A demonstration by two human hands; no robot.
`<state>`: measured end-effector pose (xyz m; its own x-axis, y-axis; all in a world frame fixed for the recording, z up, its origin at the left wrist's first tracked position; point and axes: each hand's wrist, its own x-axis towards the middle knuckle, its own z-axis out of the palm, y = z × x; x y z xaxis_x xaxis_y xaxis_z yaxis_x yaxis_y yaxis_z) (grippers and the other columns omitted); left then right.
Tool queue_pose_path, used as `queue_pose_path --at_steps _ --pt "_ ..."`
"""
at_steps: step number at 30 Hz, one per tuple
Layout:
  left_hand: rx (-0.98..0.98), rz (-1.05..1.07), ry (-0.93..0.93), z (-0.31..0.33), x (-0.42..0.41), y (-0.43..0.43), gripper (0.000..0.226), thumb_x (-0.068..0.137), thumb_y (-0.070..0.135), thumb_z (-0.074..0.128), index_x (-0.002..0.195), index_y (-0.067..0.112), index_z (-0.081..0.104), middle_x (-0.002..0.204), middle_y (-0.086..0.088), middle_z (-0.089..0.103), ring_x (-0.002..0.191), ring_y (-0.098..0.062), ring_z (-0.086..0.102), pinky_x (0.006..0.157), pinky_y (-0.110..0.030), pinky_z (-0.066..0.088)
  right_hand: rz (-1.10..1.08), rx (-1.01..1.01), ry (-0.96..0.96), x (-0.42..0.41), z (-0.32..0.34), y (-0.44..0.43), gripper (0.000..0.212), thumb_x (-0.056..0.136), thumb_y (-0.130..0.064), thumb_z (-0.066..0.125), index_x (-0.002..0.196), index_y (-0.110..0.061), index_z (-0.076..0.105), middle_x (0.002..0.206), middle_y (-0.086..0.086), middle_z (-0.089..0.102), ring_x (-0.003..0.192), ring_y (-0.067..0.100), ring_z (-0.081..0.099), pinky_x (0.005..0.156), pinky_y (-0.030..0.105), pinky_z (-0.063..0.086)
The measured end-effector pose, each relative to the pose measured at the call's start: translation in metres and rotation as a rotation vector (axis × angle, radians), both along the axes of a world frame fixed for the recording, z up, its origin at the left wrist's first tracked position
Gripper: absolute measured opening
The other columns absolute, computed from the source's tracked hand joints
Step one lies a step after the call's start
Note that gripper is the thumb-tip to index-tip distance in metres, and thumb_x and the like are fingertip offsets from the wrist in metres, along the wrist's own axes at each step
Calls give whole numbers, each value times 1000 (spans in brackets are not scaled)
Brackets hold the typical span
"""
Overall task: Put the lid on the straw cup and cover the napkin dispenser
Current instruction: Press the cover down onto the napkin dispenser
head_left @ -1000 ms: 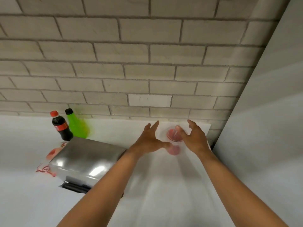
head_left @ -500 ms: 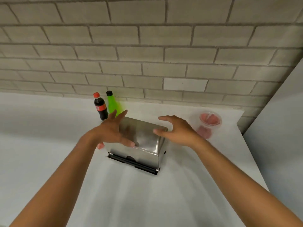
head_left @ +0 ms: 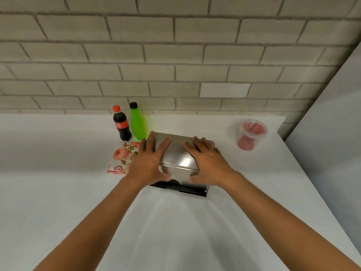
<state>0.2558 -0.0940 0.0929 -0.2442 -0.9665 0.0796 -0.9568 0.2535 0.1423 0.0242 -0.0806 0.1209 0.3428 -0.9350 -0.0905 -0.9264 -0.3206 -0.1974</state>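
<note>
The napkin dispenser point(head_left: 178, 156) is a shiny steel box on a black base in the middle of the white counter. My left hand point(head_left: 149, 162) lies flat on its left top edge with the thumb on the front face. My right hand point(head_left: 207, 162) lies flat on the right side of its top, thumb on the front as well. The clear straw cup point(head_left: 248, 134) holding red straws stands at the back right, apart from both hands, with a clear lid on its rim.
A dark cola bottle point(head_left: 121, 124) and a green bottle point(head_left: 137, 123) stand behind the dispenser near the brick wall. Floral napkins point(head_left: 122, 160) lie flat to the dispenser's left. A grey panel point(head_left: 332, 133) bounds the counter on the right.
Both hands left the straw cup, moved left to the dispenser, and now rest flat on its steel top. The view turned left and down with them.
</note>
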Motion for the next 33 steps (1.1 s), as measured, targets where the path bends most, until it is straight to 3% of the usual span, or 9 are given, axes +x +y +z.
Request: queue_pose_path --at_steps 5,10,21,33 --pt "-66 20 -64 -6 -5 -3 139 53 70 88 165 42 10 172 -15 1 151 -50 18 99 -63 51 -71 -33 22 8 -8 -3 140 63 -41 94 166 -32 -1 175 5 -8 160 35 -7 117 63 33" --pt "-81 57 -108 -7 -21 -12 133 60 72 83 166 38 9 172 -19 0 150 -53 20 100 -61 49 -91 -17 11 0 -7 -22 143 61 -36 94 164 -38 -5 174 -1 -14 160 29 -13 118 59 34" --pt "7 47 -132 -8 -53 -65 128 80 55 83 163 41 -14 171 -13 -20 153 -52 4 109 -57 41 -110 -1 -17 -31 -4 -84 149 55 -27 97 161 -46 -6 174 -8 -12 159 22 -17 118 59 33" --pt "-68 45 -166 -9 -67 -103 126 76 46 86 164 38 -3 171 -16 -2 148 -51 20 95 -50 55 -84 -64 -16 -51 -16 -135 155 48 -28 100 160 -47 -5 174 -6 -8 160 26 -13 114 63 37"
